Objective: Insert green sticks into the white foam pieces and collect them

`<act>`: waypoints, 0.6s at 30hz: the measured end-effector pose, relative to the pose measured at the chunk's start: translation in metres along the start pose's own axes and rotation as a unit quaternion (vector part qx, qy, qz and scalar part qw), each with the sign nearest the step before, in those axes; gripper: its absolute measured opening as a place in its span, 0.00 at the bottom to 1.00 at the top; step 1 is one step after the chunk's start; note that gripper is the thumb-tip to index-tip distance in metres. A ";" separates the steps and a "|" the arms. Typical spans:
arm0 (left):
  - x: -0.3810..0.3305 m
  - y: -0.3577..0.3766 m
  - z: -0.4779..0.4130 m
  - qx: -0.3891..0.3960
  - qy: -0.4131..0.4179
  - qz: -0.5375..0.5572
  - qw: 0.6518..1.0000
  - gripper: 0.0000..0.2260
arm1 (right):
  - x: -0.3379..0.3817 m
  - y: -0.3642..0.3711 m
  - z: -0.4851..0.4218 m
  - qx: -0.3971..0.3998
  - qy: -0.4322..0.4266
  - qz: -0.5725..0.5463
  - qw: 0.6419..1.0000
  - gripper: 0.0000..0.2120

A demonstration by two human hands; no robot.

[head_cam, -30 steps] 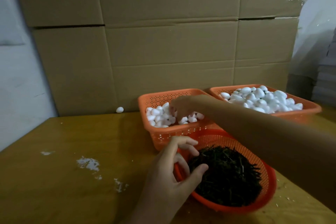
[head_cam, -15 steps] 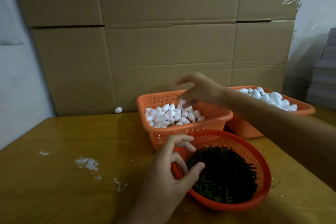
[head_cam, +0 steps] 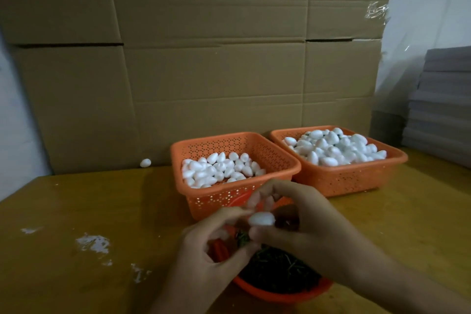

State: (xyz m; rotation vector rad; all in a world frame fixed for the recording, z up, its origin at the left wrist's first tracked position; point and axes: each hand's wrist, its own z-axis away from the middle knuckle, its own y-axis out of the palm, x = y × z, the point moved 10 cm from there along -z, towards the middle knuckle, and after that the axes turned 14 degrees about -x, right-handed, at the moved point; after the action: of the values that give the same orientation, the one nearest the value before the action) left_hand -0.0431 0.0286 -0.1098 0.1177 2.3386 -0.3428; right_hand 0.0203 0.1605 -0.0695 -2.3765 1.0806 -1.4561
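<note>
Just above the round basket of green sticks, the right hand pinches one white foam piece between thumb and fingertips. The left hand curls toward it, though blur hides whether it holds a stick. Keeping the piece steady and pushing the stick straight along its axis should serve best. Just behind the round basket stands a square basket of loose foam.

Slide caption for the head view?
Right hand pinches a white foam piece beside the left hand, above the round basket of green sticks.

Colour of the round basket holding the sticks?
Orange-red: the round basket, seen best in the head view.
</note>
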 end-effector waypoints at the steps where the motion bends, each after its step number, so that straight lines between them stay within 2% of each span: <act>1: -0.001 0.001 0.000 0.007 0.004 -0.005 1.000 0.20 | 0.002 -0.002 0.000 -0.015 -0.009 0.003 1.000 0.15; 6: -0.001 0.002 0.000 0.003 -0.004 0.021 1.000 0.13 | -0.005 -0.009 0.009 -0.054 -0.020 0.008 0.998 0.15; 8: 0.001 0.001 0.000 -0.004 -0.015 0.030 0.999 0.12 | -0.006 -0.009 0.013 -0.032 -0.059 0.107 0.992 0.17; 10: 0.006 0.002 0.001 -0.007 -0.043 0.041 0.998 0.11 | -0.007 -0.003 0.018 0.016 -0.103 0.242 0.965 0.22; 12: 0.008 0.002 0.002 -0.008 -0.050 0.049 0.997 0.09 | -0.018 0.003 0.022 0.071 -0.100 0.308 0.943 0.22; 15: 0.007 0.007 0.004 0.015 -0.041 0.036 0.998 0.10 | -0.031 0.007 0.022 0.129 -0.065 0.299 0.943 0.16; 18: 0.004 0.007 0.005 0.020 -0.021 0.029 0.999 0.11 | -0.034 0.009 0.020 0.147 -0.037 0.271 0.951 0.11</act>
State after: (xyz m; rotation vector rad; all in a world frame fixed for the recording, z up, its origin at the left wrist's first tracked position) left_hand -0.0414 0.0342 -0.1179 0.1951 2.2817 -0.3604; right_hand 0.0230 0.1719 -0.1084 -1.7293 1.2624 -1.2134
